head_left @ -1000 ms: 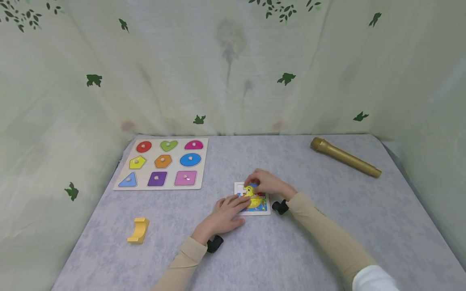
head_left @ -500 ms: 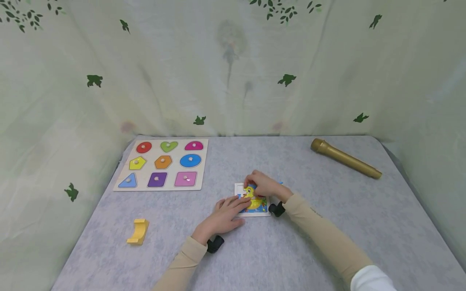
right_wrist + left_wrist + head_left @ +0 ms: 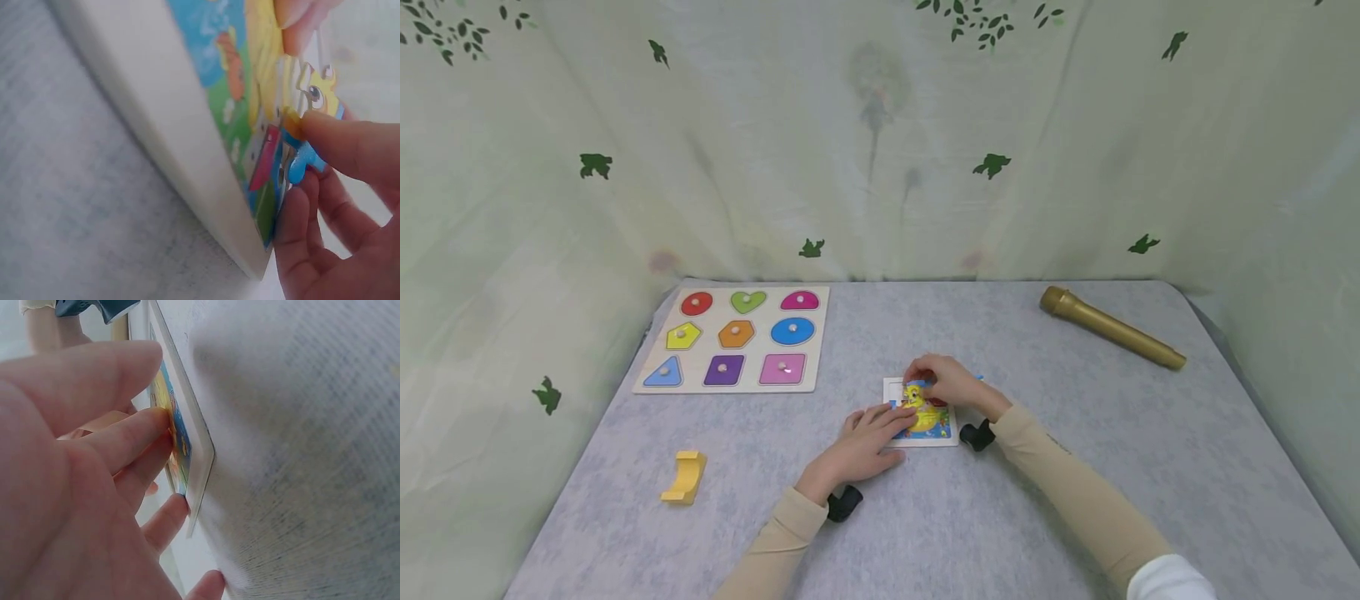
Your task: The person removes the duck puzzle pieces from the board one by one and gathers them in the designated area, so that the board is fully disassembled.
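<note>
Over the puzzle board [image 3: 892, 389], far side, a tilted yellow-and-blue piece [image 3: 326, 92] is being pinched by the right hand [image 3: 952, 383]; at near left, the board is touched by the left hand [image 3: 865, 442], fingers outstretched.

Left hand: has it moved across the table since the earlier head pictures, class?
No visible shift: judged against the shape board, the left hand stays in the same place, resting on the duck puzzle.
</note>
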{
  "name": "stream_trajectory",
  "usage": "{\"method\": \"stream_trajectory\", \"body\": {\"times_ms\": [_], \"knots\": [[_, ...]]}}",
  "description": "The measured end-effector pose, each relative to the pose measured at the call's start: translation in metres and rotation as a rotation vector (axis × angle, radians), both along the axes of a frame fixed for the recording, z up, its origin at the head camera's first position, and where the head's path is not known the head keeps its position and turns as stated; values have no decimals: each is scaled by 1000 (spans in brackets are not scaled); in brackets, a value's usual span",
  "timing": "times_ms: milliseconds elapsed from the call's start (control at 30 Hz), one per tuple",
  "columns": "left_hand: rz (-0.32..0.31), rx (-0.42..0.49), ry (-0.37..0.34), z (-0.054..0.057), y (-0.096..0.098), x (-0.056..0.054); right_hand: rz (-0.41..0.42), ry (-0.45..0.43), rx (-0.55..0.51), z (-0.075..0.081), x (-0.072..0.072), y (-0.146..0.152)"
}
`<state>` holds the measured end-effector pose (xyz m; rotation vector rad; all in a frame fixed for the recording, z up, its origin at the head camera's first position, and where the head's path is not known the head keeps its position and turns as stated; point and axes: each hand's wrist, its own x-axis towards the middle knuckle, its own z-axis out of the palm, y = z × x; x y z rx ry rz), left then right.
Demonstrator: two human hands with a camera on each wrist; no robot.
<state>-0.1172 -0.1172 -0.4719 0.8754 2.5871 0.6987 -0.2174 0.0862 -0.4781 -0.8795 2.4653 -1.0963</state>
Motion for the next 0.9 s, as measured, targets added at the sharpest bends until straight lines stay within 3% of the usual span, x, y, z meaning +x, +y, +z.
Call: {"method": "stream_trajectory", "body": {"times_ms": [233, 467, 700, 900], "knots": [[0, -8, -6, -1, 1, 0, -40, -64, -86, 4, -6, 19], [12, -15, -7, -3, 1, -1, -126, -150, -138, 10, -17, 68], [21, -11, -9, -4, 1, -1, -193, -174, -69, 9, -13, 115], [21, 2, -9, -4, 1, 0, -198, -179, -47, 5, -11, 128]]}}
